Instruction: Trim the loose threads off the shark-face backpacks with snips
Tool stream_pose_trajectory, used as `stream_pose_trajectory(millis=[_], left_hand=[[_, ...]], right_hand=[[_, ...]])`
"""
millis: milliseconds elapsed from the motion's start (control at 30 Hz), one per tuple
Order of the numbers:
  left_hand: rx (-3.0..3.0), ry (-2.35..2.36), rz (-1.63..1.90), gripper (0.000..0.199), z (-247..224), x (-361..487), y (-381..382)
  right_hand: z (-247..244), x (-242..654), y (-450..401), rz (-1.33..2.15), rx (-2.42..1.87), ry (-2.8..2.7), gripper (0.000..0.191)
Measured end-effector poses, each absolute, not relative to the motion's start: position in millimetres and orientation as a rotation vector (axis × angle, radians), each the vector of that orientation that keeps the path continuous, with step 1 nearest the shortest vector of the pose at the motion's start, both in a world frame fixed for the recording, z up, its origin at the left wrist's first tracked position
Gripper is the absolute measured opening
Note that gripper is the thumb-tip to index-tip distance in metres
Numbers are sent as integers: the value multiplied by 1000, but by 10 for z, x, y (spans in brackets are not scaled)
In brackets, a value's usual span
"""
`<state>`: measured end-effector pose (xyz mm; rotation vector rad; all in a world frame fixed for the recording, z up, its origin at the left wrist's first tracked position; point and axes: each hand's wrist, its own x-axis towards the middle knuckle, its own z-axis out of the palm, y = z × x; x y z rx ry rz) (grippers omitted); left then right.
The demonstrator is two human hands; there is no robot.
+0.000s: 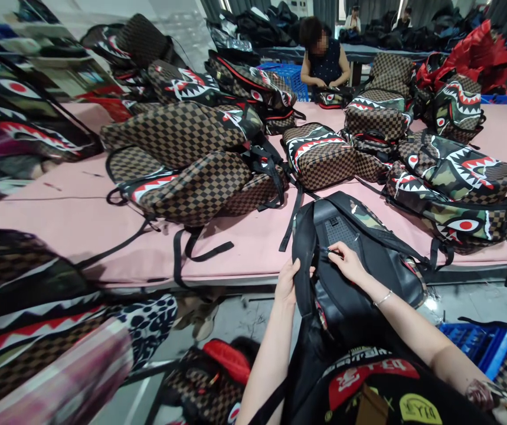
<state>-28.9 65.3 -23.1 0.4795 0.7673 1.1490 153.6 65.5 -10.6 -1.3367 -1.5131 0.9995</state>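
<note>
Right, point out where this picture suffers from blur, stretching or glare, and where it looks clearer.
Head view: the brown-checkered shark-mouth backpack at lower left is blurred and looks stretched towards the edge; head view: bright white glare spots the glossy grey floor at right; head view: the black backpack with a padded back near the middle looks clearer, with a soft sheen.

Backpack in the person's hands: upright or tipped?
Tipped. The backpack lies across the near edge of the pink table, its black back panel facing up.
</note>
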Motion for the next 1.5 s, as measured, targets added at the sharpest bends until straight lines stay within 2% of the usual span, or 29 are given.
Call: stream_pose_trajectory(millis=[400, 733, 933, 1200, 1500], left_hand=[[503, 782, 1134, 30, -179, -279, 632], [516, 802, 1128, 27, -156, -271, 629], [517, 805, 1132, 30, -133, -245, 617], [499, 786, 1115, 28, -20, -201, 590], [422, 803, 1063, 21, -5, -192, 600]], right_hand=[[115, 1575, 715, 749, -1374, -1852, 12], [91, 1523, 646, 951, -1273, -1697, 13], [129, 1537, 629, 788, -1313, -1798, 12], [128, 1631, 420, 750, -1185, -1996, 15], [57, 1657, 365, 805, -1081, -1967, 14]])
